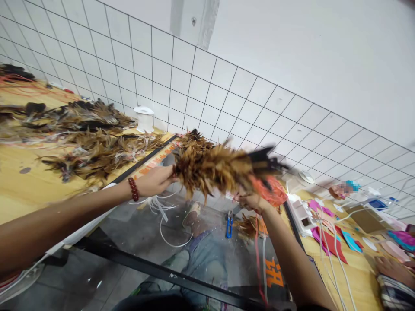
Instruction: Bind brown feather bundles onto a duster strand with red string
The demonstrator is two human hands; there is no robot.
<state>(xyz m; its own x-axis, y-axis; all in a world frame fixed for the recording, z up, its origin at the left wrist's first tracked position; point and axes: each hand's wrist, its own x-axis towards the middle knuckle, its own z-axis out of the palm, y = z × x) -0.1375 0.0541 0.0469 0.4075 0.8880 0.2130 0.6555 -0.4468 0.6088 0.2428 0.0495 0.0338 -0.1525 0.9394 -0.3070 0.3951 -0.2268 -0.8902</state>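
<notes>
Brown feather garland stretches between the fingers: left hand pinches one end, right hand closes on the other beside orange cord. Under the fingers lies a glass tabletop; beyond them stands a gridded white panel.

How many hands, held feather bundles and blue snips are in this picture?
Hands: 3 (left hand, right hand, co-worker's hand)
Held feather bundle: 1
Blue snips: 1
Total: 5
</notes>
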